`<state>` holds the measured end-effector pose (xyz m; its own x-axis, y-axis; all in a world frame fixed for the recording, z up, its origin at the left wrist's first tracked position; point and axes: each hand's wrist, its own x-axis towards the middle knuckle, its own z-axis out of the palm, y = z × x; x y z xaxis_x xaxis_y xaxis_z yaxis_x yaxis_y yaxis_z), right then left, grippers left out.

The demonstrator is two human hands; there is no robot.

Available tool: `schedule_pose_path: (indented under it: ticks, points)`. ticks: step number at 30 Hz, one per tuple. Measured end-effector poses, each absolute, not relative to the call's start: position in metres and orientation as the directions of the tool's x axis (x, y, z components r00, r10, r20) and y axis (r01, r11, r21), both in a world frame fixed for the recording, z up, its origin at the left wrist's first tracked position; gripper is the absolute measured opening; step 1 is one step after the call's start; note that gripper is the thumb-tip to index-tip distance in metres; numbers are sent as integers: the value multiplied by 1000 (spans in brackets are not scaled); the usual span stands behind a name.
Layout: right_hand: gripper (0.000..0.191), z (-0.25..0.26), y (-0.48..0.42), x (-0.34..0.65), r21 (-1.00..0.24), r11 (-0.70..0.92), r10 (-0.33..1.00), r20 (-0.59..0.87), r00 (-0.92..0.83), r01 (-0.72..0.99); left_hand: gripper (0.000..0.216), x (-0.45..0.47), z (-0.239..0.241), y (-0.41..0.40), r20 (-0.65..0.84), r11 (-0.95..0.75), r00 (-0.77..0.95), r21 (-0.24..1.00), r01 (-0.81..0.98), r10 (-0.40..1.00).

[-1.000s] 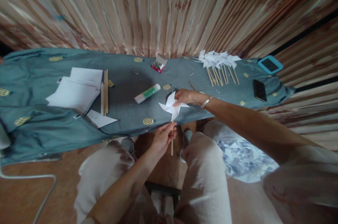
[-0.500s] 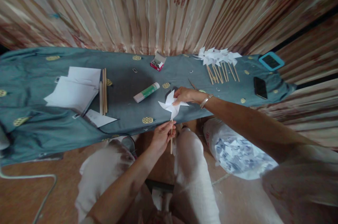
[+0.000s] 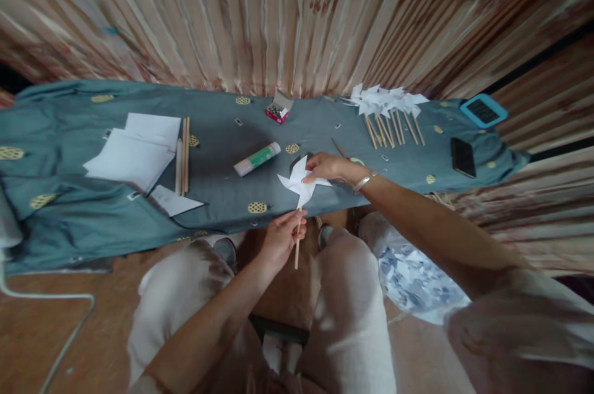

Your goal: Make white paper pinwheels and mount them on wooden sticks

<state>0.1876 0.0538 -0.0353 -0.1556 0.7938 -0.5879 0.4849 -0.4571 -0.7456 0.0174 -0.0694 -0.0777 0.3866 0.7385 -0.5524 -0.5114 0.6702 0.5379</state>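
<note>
A white paper pinwheel (image 3: 301,187) on a thin wooden stick (image 3: 297,252) is held at the near edge of the cloth-covered table. My left hand (image 3: 284,234) is closed round the stick, just below the paper blades. With bent fingers, my right hand (image 3: 327,167) grips the pinwheel at its upper right blade, its fingertips close to the centre. Part of that blade is hidden by the fingers. To the left of the pinwheel lies a green and white glue stick (image 3: 257,159). Behind my right hand rests a thin reddish-brown tool (image 3: 340,147), too small to name.
Several pinwheels (image 3: 385,100) lie at the back right, near a blue-framed device (image 3: 483,111) and a phone (image 3: 463,156). A red box of pins (image 3: 278,111) stands at the back. White paper sheets (image 3: 132,156) and sticks (image 3: 185,156) are left. A bag of paper scraps (image 3: 420,282) sits below.
The camera view has shifted slightly. Both hands keep their hold on the pinwheel and its stick, and the lower end of the stick has swung a little left.
</note>
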Motion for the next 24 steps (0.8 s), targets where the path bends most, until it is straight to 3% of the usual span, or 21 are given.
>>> schedule_pose_path:
  ticks: [5,9,14,24]
  points:
    - [14,-32,34,193,-817,-461,837,-530,-136,346,40,21,-71,-69,-485,595,347,604,-530,803]
    - [23,-31,14,197,-880,-473,879,-475,-40,40,36,26,-69,-64,-420,511,290,711,-483,860]
    - [32,-34,-4,193,-896,-384,909,-409,77,-221,35,32,-67,-58,-362,443,265,808,-389,894]
    - [31,-24,-3,187,-892,-276,935,-335,113,-359,38,35,-63,-46,-282,344,231,890,-298,931]
